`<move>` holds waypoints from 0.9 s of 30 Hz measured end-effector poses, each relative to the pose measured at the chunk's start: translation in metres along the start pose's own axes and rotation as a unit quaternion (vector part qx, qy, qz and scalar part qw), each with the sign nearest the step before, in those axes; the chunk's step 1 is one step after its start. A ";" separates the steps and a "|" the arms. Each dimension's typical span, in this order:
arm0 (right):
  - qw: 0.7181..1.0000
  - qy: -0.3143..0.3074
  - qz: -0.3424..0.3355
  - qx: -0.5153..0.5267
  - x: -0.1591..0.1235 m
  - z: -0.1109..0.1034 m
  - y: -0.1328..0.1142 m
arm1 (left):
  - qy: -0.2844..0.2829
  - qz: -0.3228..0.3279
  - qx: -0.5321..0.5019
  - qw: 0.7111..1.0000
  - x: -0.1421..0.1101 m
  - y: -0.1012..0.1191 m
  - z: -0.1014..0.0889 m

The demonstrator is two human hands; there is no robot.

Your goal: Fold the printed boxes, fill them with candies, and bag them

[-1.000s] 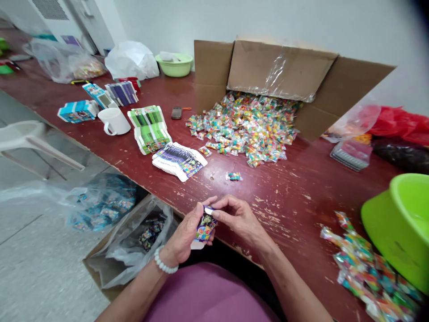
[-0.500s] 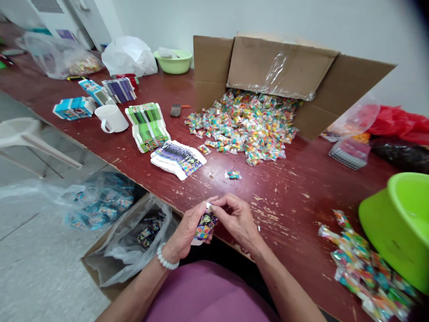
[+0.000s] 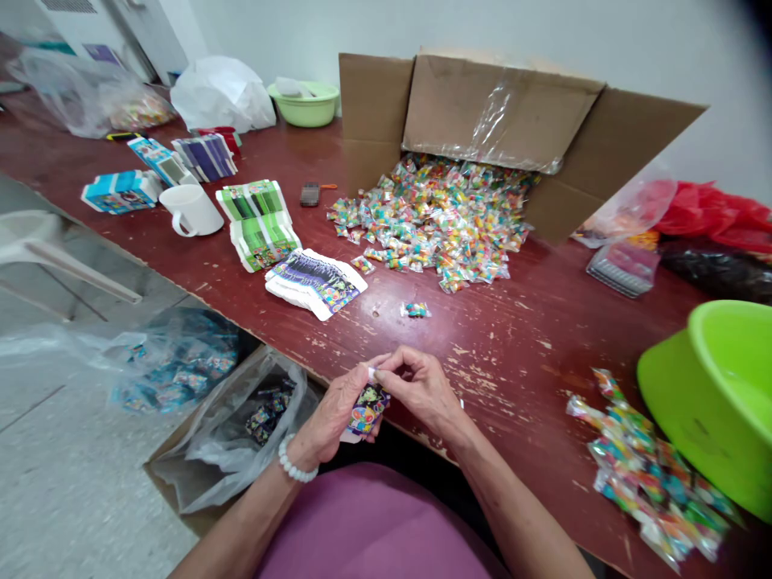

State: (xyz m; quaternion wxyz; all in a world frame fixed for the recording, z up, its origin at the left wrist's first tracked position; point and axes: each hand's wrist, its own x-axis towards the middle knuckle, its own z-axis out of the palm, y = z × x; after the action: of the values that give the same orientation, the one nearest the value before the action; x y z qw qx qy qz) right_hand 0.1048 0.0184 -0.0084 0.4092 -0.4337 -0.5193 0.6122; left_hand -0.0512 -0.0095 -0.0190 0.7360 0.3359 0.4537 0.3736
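Close to the table's front edge, my left hand (image 3: 335,412) is wrapped around a small printed candy box (image 3: 367,408), dark purple with bright round pictures. A white flap shows at the box's lower end. My right hand (image 3: 422,394) pinches the white flap at its upper end between thumb and forefinger. Whether anything is inside the box cannot be seen. Beyond my hands lies a single wrapped candy (image 3: 416,310). To its left is a fanned stack of flat purple cartons (image 3: 317,283), beside a stack of green cartons (image 3: 258,223).
An open cardboard box (image 3: 482,112) spills a heap of wrapped candies (image 3: 446,217). A green basin (image 3: 700,378) stands at right beside longer candy packs (image 3: 657,474). A white mug (image 3: 196,211) is at left. Below the edge sits a plastic-lined box (image 3: 199,466) holding dark packets.
The view has shifted slightly, so the table things appear a little further left and up. Both hands keep nearly the same hold on the candy box.
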 end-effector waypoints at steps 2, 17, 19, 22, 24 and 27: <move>0.999 0.022 0.029 0.029 0.000 0.000 0.002 | -0.009 -0.010 0.004 1.000 -0.001 0.001 0.000; 0.987 0.048 -0.075 -0.133 -0.015 -0.009 0.009 | -0.005 0.004 0.045 0.999 -0.001 0.004 0.001; 0.985 0.055 -0.073 -0.146 -0.012 -0.011 0.008 | -0.021 -0.014 0.036 0.999 -0.001 0.004 0.002; 0.980 0.040 -0.100 -0.165 -0.008 -0.014 0.004 | -0.028 -0.030 0.032 0.999 -0.001 0.003 0.002; 0.983 0.006 -0.109 -0.149 -0.008 -0.018 0.000 | -0.027 -0.030 0.037 0.999 -0.001 0.002 0.002; 0.993 -0.054 -0.068 -0.076 -0.013 -0.020 -0.003 | -0.016 -0.034 0.028 0.999 0.000 0.001 0.002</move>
State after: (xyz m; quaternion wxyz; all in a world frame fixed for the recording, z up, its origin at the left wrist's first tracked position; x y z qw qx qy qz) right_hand 0.1275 0.0124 -0.0057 0.3874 -0.3937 -0.6135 0.5644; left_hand -0.0499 -0.0094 -0.0173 0.7459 0.3463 0.4634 0.3302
